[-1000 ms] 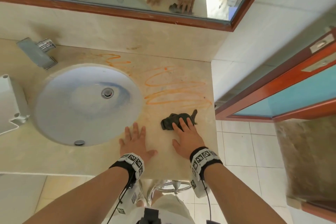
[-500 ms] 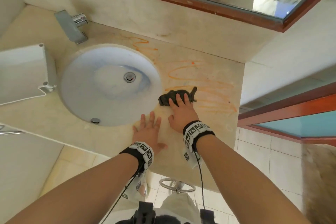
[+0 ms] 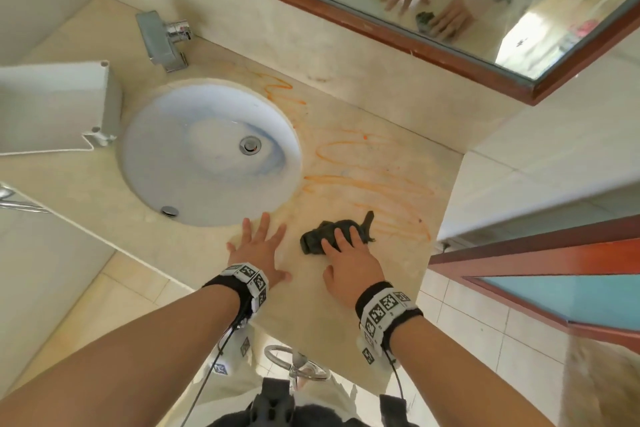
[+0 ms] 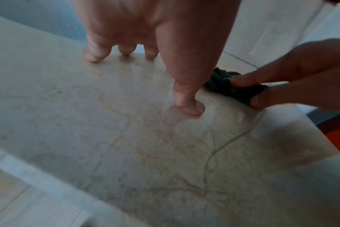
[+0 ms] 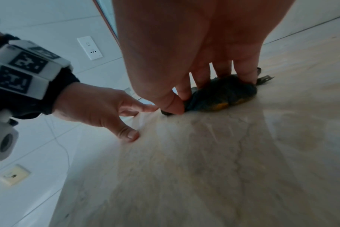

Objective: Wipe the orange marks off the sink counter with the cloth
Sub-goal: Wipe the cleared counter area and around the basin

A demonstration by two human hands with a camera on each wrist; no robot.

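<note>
Orange scribbles (image 3: 367, 180) cross the beige counter (image 3: 346, 315) to the right of the sink, and more orange marks (image 3: 277, 87) lie behind the basin. A dark crumpled cloth (image 3: 317, 237) sits on the counter just in front of the scribbles. My right hand (image 3: 346, 253) presses on it, and the thumb and fingers pinch the cloth (image 5: 223, 93), which shows an orange stain underneath. My left hand (image 3: 259, 250) lies flat on the counter beside it, fingers spread, close to the basin rim. From the left wrist, the left hand (image 4: 145, 30) touches the stone and the cloth (image 4: 223, 86) shows beyond the thumb.
A round white sink (image 3: 156, 156) fills the counter's left half, with a chrome faucet (image 3: 162, 38) behind it. A white box (image 3: 52, 107) stands at the far left. A wood-framed mirror (image 3: 346, 21) hangs above. A wall bounds the counter's right side.
My right hand pushed the cloth up onto the orange scribbles, then drew it back toward the counter's front edge. The left hand stayed flat. The head view shifted.
</note>
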